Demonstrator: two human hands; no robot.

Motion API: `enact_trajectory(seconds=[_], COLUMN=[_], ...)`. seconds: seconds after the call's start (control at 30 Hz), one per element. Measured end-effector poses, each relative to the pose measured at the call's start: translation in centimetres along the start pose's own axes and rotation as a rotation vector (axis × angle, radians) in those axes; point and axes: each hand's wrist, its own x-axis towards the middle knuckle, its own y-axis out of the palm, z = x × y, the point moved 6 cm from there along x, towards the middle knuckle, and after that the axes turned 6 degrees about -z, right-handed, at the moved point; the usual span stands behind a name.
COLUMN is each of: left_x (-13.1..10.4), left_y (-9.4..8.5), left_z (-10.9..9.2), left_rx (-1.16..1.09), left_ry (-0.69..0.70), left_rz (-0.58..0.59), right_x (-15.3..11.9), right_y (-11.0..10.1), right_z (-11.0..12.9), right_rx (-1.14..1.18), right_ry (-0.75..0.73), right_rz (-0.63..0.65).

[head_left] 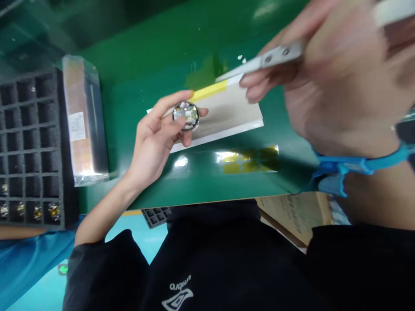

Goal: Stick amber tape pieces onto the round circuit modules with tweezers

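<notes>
My left hand [154,140] is closed on a small round circuit board [186,115], its component side facing up, with the thumb lying across its edge. Behind that hand lies a pale card [227,110] with a strip of yellow tape [210,90] along its far edge. My right hand [343,82], blurred by motion, grips tweezers [259,62] that have a pale pointed tip and two screws. Their tip is over the card's far edge, near the end of the yellow strip, and whether it touches cannot be made out.
A black compartment tray [60,151] at left holds several small round parts. Beside it lies a plastic-wrapped package [79,125]. Amber tape pieces [249,160] lie on the green mat [201,181]. A blue wrist strap [363,164] circles my right wrist. A person's blue sleeve [32,263] shows lower left.
</notes>
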Motion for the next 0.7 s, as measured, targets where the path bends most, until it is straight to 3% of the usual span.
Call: enact_trajectory(seconds=[0.1,0.23,0.4,0.53,0.63,0.7], left_x=[-0.2,-1.6,-1.6,-1.7,-2.0,-2.1], left_y=[-0.3,0.0,-0.2,-0.3,0.0,0.2], left_z=[1.0,0.8,0.8,0.6,0.1,-0.2], left_rx=[0.083,0.222,0.221,0.222,0.23,0.226], left_ry=[0.023,0.125,0.096,0.072,0.082,0.102], left_rz=[0.074,0.146,0.161,0.159,0.155,0.152], right_x=[-0.5,-1.4,-1.6,-1.4,-1.8,-2.1], right_y=[0.8,0.6,0.7,0.6,1.0,1.1], right_z=[-0.6,-1.6,-2.3,-2.4,-2.7,-2.8], right_rx=[0.014,0.007,-0.048,-0.026,-0.135,-0.137], right_ry=[-0.132,-0.094,0.036,0.001,-0.007,0.009], right_rz=[0.005,0.015,0.072,0.099,0.2,0.181])
